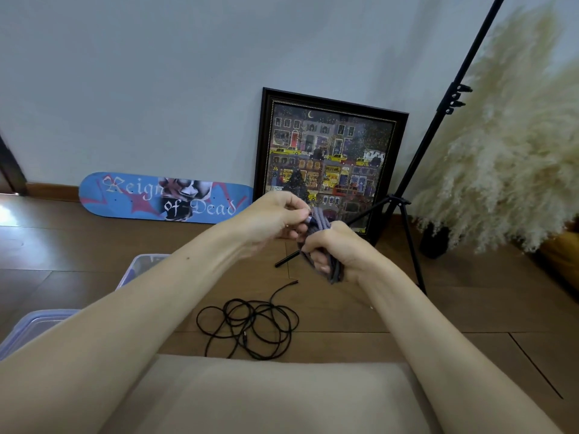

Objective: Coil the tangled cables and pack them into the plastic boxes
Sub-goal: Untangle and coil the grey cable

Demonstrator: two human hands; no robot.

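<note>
My right hand (336,249) grips a bundle of coiled grey cable (321,222), held up above the floor. My left hand (277,216) pinches the cable's plug end at the top of the bundle, right beside the right hand. Below the hands a black cable (249,324) lies in a loose tangle on the wooden floor. Two clear plastic boxes sit at the left, one (141,264) partly hidden behind my left forearm, the other (34,324) at the frame's left edge.
A black tripod stand (404,220) spreads its legs on the floor just behind my hands. A framed picture (329,158) and a blue skateboard deck (163,197) lean on the wall. Pampas grass (507,158) stands at the right. A beige cushion (266,396) lies nearest me.
</note>
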